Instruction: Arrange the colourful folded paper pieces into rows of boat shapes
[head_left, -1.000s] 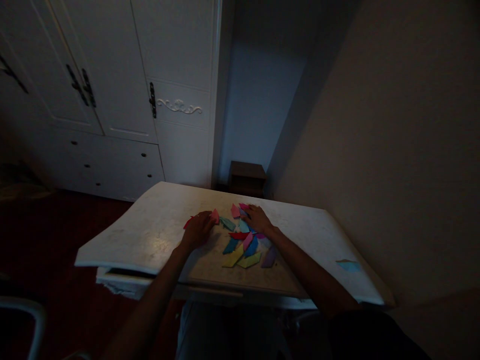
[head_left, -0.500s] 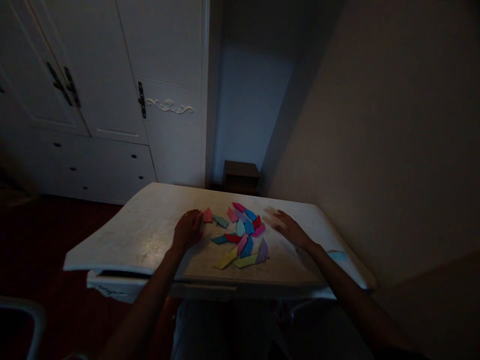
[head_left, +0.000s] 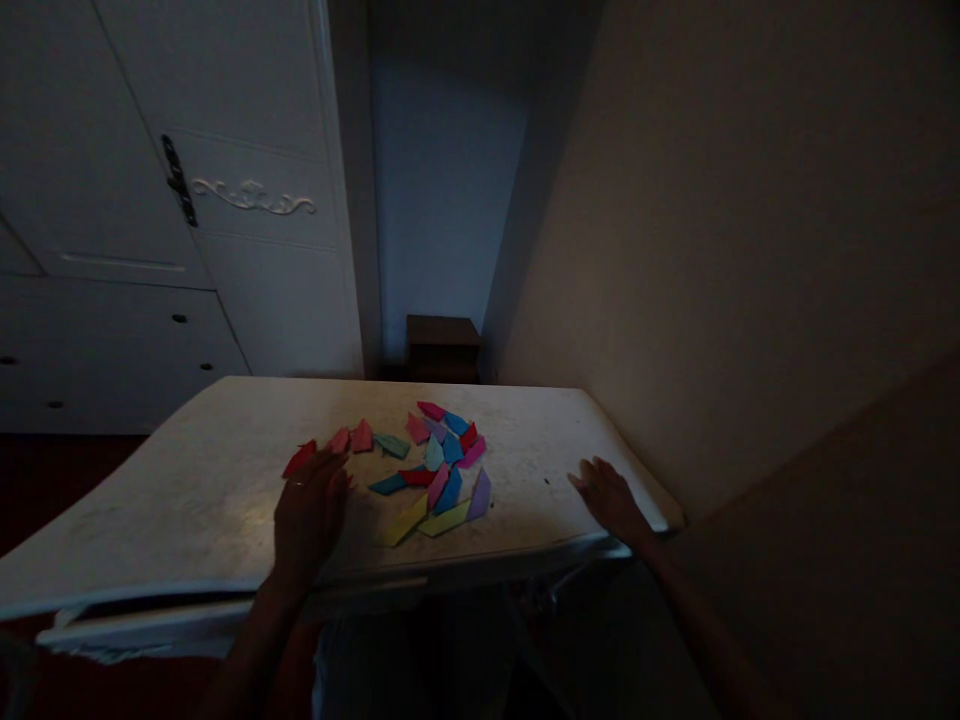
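On the white table (head_left: 247, 430) lie several folded paper pieces in mixed colours. The main group includes a yellow piece (head_left: 407, 522), a purple piece (head_left: 479, 495) and a blue piece (head_left: 448, 491). My left hand (head_left: 307, 510) rests palm down at the left of the group, fingers stretched forward beside a red folded piece (head_left: 301, 458) and pink pieces (head_left: 361, 436). A bit of red shows by its thumb; what lies beneath the palm is hidden. My right hand (head_left: 607, 495) is near the table's right end, fingers loosely bent and apart, with nothing visible in them.
A white wardrobe (head_left: 270, 280) stands beyond the table on the left. A small dark cabinet (head_left: 442, 330) is at the back, and a plain wall (head_left: 712, 250) runs along the right. Below the front edge, a drawer (head_left: 150, 620) sticks out at left.
The view has turned right. My right hand has moved right and closer, away from the paper pieces. My left hand has shifted left, uncovering more red and pink pieces.
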